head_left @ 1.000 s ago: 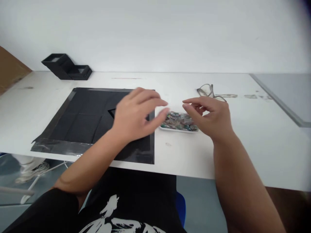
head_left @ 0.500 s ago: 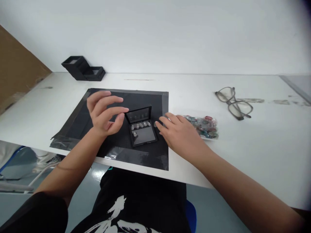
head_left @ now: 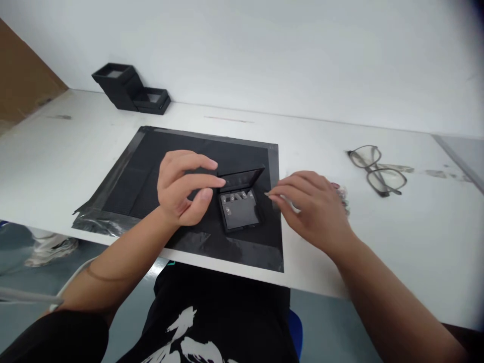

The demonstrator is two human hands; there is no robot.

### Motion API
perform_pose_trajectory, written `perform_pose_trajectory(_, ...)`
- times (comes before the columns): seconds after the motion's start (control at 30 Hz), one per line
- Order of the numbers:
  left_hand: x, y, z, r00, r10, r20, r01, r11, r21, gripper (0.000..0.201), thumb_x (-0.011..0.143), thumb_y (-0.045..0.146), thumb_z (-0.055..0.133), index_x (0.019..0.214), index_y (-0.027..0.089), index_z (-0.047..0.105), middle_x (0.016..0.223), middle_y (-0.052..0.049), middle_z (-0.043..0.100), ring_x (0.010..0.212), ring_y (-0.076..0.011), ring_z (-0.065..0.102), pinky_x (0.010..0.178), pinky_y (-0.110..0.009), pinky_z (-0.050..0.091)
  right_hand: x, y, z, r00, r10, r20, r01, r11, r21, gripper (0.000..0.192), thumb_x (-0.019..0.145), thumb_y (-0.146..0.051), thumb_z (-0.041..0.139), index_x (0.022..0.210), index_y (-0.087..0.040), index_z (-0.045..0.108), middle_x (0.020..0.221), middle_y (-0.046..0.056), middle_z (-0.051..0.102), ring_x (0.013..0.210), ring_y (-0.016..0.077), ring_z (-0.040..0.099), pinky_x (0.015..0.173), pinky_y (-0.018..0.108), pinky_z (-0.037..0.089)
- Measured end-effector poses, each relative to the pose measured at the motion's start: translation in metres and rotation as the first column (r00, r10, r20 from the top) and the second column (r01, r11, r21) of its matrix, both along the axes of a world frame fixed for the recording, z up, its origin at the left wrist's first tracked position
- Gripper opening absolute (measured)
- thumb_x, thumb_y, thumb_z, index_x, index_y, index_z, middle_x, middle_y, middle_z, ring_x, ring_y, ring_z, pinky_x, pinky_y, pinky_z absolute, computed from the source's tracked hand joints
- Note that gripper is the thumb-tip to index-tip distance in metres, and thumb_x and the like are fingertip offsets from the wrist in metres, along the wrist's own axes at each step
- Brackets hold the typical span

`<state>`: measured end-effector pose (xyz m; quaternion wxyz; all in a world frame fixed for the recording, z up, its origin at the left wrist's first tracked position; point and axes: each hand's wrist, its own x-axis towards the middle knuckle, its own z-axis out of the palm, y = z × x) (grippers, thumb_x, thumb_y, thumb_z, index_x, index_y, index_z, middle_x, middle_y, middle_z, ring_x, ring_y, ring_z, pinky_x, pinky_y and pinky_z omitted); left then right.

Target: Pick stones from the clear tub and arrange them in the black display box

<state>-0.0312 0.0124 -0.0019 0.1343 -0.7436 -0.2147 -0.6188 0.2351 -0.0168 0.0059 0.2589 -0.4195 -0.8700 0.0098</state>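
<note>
The white surface [head_left: 68,146] carries a black mat [head_left: 159,156], and on its right part sits a small open black case [head_left: 240,201] with tiny pieces in a row inside. Its long axis runs roughly away from the person, lid raised at the far end. The left hand [head_left: 181,189] touches the lid's left edge, grip apart and holding nothing; a nudge could likely tip the case and scatter the pieces. The right hand [head_left: 312,209] hovers just right of it, fingers pinched, perhaps on something small.
</note>
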Motion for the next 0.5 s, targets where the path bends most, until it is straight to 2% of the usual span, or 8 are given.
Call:
perform_pose_trajectory(0.03,0.002,-0.001,0.001,1.0,-0.029,-0.008,0.03,1.0,0.009,0.018,0.088,0.029,0.049,0.086,0.024,0.067,0.09,-0.003,0.068,0.079,-0.0169,0.061,0.069,-0.035,0.052,-0.003,-0.004,0.005,0.981,-0.035,-0.188,0.02,0.997,-0.081,0.009,0.092,-0.024,0.061,0.09,-0.022,0.069,0.088,0.005,0.071,0.087,0.0228,0.061,0.078,0.039,0.045)
perform_pose_trajectory(0.07,0.004,-0.003,0.002,0.998,-0.064,-0.017,0.064,0.998,0.016,0.016,0.087,0.027,0.051,0.086,0.024,0.066,0.087,-0.003,0.069,0.075,-0.0159,0.062,0.069,-0.034,0.053,-0.006,-0.009,0.01,0.916,-0.093,-0.39,0.018,0.981,-0.191,0.008,0.092,-0.026,0.062,0.09,-0.023,0.068,0.084,0.004,0.068,0.079,0.0195,0.059,0.072,0.036,0.046)
perform_pose_trajectory(0.1,0.006,-0.004,0.003,0.994,-0.101,-0.03,0.102,0.995,0.016,0.014,0.085,0.026,0.052,0.086,0.023,0.066,0.084,-0.002,0.069,0.072,-0.0149,0.062,0.067,-0.033,0.054,-0.011,-0.014,0.015,0.807,-0.152,-0.57,-0.045,0.948,-0.317,0.008,0.093,-0.029,0.062,0.09,-0.024,0.068,0.079,0.002,0.064,0.071,0.0167,0.056,0.066,0.034,0.045)
perform_pose_trajectory(0.13,0.008,-0.006,0.004,0.99,-0.136,-0.045,0.136,0.991,0.01,0.013,0.084,0.024,0.054,0.086,0.023,0.066,0.081,-0.001,0.069,0.069,-0.014,0.062,0.065,-0.031,0.054,-0.017,-0.019,0.02,0.684,-0.19,-0.705,-0.181,0.891,-0.416,0.01,0.093,-0.032,0.061,0.089,-0.025,0.068,0.073,0.0,0.059,0.064,0.0144,0.051,0.059,0.031,0.043)
perform_pose_trajectory(0.2,0.011,-0.009,0.005,0.978,-0.191,-0.08,0.191,0.982,-0.006,0.011,0.081,0.022,0.057,0.087,0.022,0.066,0.077,0.001,0.069,0.067,-0.0127,0.063,0.063,-0.028,0.055,-0.029,-0.028,0.029,0.479,-0.253,-0.841,-0.479,0.727,-0.491,0.015,0.094,-0.035,0.06,0.086,-0.025,0.068,0.063,-0.003,0.048,0.054,0.0111,0.042,0.049,0.026,0.036)
perform_pose_trajectory(0.27,0.014,-0.012,0.005,0.971,-0.215,-0.107,0.214,0.977,-0.025,0.01,0.079,0.021,0.061,0.088,0.022,0.066,0.075,0.001,0.07,0.066,-0.0122,0.064,0.063,-0.026,0.055,-0.039,-0.035,0.035,0.363,-0.301,-0.882,-0.658,0.586,-0.472,0.017,0.094,-0.036,0.06,0.083,-0.025,0.068,0.06,-0.005,0.04,0.05,0.0087,0.036,0.044,0.023,0.03)
perform_pose_trajectory(0.37,0.016,-0.015,0.005,0.966,-0.228,-0.12,0.225,0.974,-0.039,0.011,0.078,0.024,0.066,0.088,0.021,0.065,0.073,0.002,0.07,0.066,-0.012,0.065,0.063,-0.026,0.055,-0.048,-0.043,0.041,0.31,-0.341,-0.888,-0.765,0.465,-0.446,0.016,0.094,-0.034,0.06,0.084,-0.024,0.066,0.063,-0.004,0.039,0.048,0.0071,0.034,0.041,0.021,0.027)
perform_pose_trajectory(0.5,0.017,-0.018,0.006,0.963,-0.234,-0.133,0.229,0.972,-0.052,0.014,0.08,0.029,0.066,0.091,0.022,0.065,0.073,0.003,0.072,0.065,-0.0122,0.065,0.063,-0.026,0.054,-0.053,-0.045,0.045,0.315,-0.4,-0.861,-0.81,0.359,-0.463,0.019,0.095,-0.033,0.056,0.081,-0.021,0.06,0.07,-0.003,0.042,0.05,0.0071,0.037,0.039,0.022,0.026)
